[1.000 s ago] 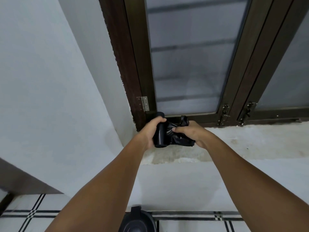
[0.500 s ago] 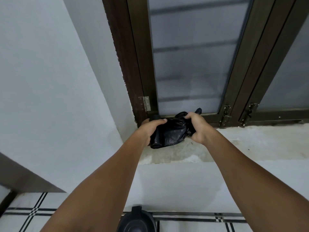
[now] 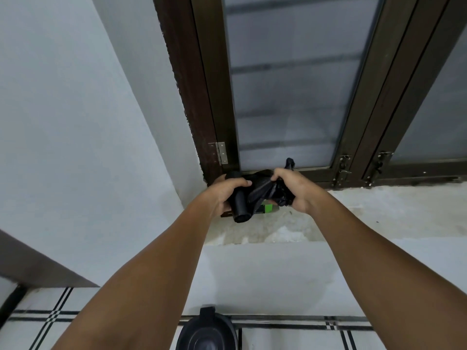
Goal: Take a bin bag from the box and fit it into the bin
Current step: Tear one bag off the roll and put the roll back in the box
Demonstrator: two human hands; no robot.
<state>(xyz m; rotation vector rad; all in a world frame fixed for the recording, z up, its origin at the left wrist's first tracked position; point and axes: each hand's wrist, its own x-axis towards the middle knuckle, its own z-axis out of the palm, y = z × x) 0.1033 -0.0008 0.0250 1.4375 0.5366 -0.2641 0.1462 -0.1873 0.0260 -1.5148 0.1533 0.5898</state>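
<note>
My left hand (image 3: 226, 195) grips a black roll of bin bags (image 3: 239, 209) above the window ledge. My right hand (image 3: 294, 189) clutches the loose end of a black bin bag (image 3: 262, 192) stretched from that roll, with a twisted tail sticking up above the knuckles. Behind and below the roll, a green and dark box (image 3: 265, 210) lies on the ledge, mostly hidden. The black bin (image 3: 207, 332) stands on the floor at the bottom centre, only its top showing.
A stained concrete ledge (image 3: 379, 210) runs under a brown-framed window (image 3: 283, 84) with frosted glass. A white wall (image 3: 75, 147) is on the left. White floor tiles (image 3: 303, 337) with black lines surround the bin.
The right hand has pulled the bag's end up and to the right, spreading it away from the roll. The green box on the ledge has come into view below the roll.
</note>
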